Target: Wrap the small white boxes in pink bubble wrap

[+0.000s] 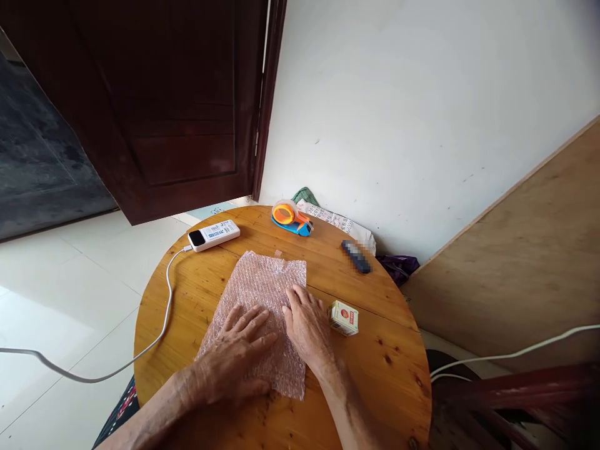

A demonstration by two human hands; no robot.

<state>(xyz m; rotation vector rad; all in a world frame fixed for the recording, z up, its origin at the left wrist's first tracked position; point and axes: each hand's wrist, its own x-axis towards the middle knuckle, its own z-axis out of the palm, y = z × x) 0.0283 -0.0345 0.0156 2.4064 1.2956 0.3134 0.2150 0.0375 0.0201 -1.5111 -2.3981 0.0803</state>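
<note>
A sheet of bubble wrap lies flat on the round wooden table. My left hand rests palm down on its near half, fingers spread. My right hand lies flat on the sheet's right edge, fingers stretched out. Neither hand holds anything. A small cream and red box sits on the table just right of my right hand, close to it but apart.
A white power bank with a white cable lies at the table's far left. An orange and blue tape dispenser stands at the far edge, a dark blurred object to its right. A wooden board leans at right.
</note>
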